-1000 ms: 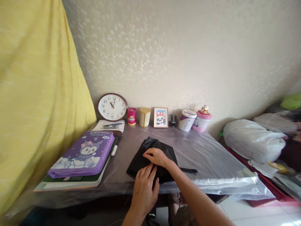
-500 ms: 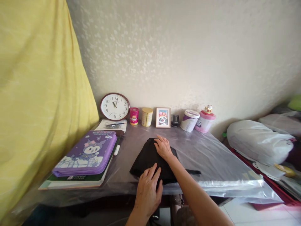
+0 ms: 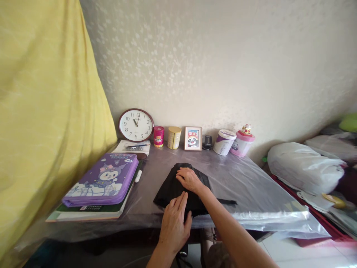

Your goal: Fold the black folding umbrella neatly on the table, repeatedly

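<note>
A black folding umbrella [image 3: 167, 191] lies flattened on the table, its fabric spread out and narrowing toward the far end. Its thin strap [image 3: 227, 201] sticks out to the right. Across the near part of the fabric rests my left hand [image 3: 175, 219], fingers stretched out and thumb a little apart. My right hand [image 3: 189, 179] lies farther up on the cloth, palm down with fingers extended. Below the table edge, between my forearms, a shiny handle end [image 3: 182, 254] with a dark cord shows in part.
Plastic film covers the table [image 3: 231, 178]. A purple cartoon case [image 3: 103, 178] sits on books at left. Along the wall stand a clock [image 3: 136, 125], a pink can [image 3: 158, 136], a yellow can [image 3: 174, 137], a picture frame [image 3: 193, 138] and tubs [image 3: 224, 142]. White bags [image 3: 304, 167] lie at right.
My right hand has slid slightly left and nearer over the black fabric. My left hand stays at almost the same place, its fingers closer together.
</note>
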`<state>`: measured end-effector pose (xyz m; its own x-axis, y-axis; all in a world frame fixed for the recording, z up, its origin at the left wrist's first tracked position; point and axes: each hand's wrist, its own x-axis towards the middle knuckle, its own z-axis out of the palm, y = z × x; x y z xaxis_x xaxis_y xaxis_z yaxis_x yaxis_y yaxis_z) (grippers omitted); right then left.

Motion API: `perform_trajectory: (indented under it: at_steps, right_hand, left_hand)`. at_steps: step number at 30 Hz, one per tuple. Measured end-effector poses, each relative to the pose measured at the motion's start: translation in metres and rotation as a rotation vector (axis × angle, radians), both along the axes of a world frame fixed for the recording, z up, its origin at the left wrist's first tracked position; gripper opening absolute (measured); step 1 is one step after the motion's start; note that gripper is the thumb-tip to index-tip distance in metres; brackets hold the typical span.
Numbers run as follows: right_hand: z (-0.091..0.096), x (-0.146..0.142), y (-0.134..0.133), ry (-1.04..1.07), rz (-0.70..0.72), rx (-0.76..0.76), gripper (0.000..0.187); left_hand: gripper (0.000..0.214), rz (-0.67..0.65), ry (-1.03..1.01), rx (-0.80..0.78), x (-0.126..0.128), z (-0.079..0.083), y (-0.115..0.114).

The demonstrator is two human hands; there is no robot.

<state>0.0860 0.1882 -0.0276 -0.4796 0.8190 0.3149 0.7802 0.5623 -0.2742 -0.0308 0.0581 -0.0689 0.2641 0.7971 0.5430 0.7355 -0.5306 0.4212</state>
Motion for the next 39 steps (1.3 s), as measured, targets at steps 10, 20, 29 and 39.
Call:
perform_trajectory:
  at_steps: [10,20,29,39]
  right_hand:
    - [0.019,0.008,-0.028,0.226,0.111,-0.277,0.032]
    - [0.004,0.071,-0.011,0.026,-0.517,-0.09,0.029]
    - [-0.005,0.105,-0.009,0.183,-0.628,-0.359,0.025]
    - [0.009,0.094,-0.024,0.755,-0.676,-0.739,0.026]
  left_hand:
    - [0.045,0.003,0.012,-0.002,-0.002,-0.002,0.0]
    - [0.044,-0.015,0.011,0.013,-0.005,-0.006,0.0]
    - [0.042,-0.004,0.018,0.018,-0.005,-0.005,-0.001]
    - [0.037,-0.004,-0.007,0.063,-0.005,-0.004,0.002]
